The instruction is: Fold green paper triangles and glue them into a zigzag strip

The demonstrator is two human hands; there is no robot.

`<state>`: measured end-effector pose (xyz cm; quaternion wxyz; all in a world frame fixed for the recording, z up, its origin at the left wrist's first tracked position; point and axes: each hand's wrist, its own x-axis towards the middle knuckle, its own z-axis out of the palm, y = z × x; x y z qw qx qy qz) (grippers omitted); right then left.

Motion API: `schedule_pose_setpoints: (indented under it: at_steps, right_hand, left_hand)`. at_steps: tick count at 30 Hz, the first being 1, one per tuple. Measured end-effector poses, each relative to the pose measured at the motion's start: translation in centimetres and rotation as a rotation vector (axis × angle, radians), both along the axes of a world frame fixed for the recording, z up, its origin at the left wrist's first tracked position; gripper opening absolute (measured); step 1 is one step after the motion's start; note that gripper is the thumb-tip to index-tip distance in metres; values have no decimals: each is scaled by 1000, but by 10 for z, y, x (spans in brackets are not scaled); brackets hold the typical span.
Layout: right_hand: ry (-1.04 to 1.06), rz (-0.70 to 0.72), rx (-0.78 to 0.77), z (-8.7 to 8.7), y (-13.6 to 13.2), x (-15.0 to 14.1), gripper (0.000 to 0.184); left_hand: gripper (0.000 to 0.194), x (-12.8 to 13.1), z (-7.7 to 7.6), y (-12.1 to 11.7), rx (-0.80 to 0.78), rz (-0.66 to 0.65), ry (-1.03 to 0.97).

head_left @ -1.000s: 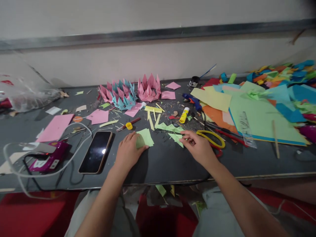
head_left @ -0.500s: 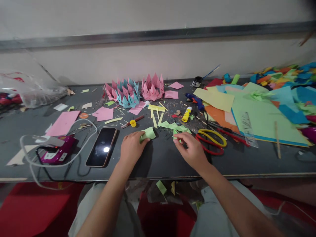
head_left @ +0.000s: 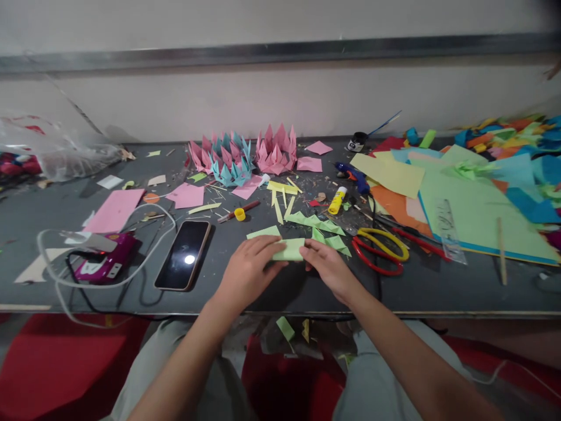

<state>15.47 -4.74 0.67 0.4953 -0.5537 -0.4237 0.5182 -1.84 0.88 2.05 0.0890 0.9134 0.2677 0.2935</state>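
A light-green piece of paper (head_left: 289, 250) is stretched between my two hands, just above the table's front part. My left hand (head_left: 249, 270) pinches its left end between thumb and fingers. At the right end, the fingertips of my right hand (head_left: 328, 268) close on it. Another flat light-green piece (head_left: 263, 232) lies behind my left hand. Past my right hand is a row of folded green paper points (head_left: 316, 222), with more folded green pieces (head_left: 333, 242) in front of it.
Red-and-yellow-handled scissors (head_left: 380, 251) lie right of my right hand. A phone (head_left: 183, 255) is on the left, beside a purple power strip (head_left: 105, 257) with cables. A glue stick (head_left: 337, 200), pink paper crowns (head_left: 276, 151) and coloured sheets (head_left: 486, 216) lie farther back.
My right hand has let go of the folded green piece and moved left to the paper in my left hand. The curled paper is now held flatter between both hands.
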Motion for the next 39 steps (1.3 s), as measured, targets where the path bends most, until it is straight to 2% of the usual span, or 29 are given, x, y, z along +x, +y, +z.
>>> schedule_pose_setpoints:
  at_steps: [3, 5, 7, 10, 12, 17, 22, 26, 31, 33, 36, 39]
  right_hand:
    - [29, -32, -40, 3, -1, 5, 31]
    - [9, -32, -32, 4, -4, 9, 29]
    - [-25, -24, -15, 4, -7, 13, 28]
    - [-118, -7, -24, 3, -13, 18, 26]
    - [-211, 9, -31, 3, -16, 21, 24]
    - [-491, 58, 1, -4, -23, 33, 17]
    - [-775, 184, 186, -16, -28, 48, 7]
    - [-836, 274, 330, -18, -31, 54, 13]
    - [-873, 250, 395, -19, -34, 57, 13]
    - [-896, 261, 418, -19, -34, 58, 17]
    - [-942, 337, 481, -17, -34, 62, 28]
    - [-997, 390, 533, -16, -34, 66, 31]
  left_hand:
    - [28, 3, -1, -12, -48, -64, -4]
    - [46, 4, -3, -16, -195, 19, -65]
    - [55, 3, -5, -17, -442, 159, -155]
    - [39, 3, -8, -15, -827, 239, -197]
    - [30, 3, -9, -13, -926, 230, -198]
    - [19, 4, -14, -13, -800, 203, -149]
    - [14, 5, -21, -14, -549, -19, 65]
    - [11, 5, -19, -21, -464, -44, 141]
    - [9, 6, -20, -30, -375, -27, 166]
    - [7, 7, -22, -30, -340, -62, 155]
    - [16, 6, -23, -25, -220, -146, 133]
    - [22, 5, -23, -20, -115, -252, 152]
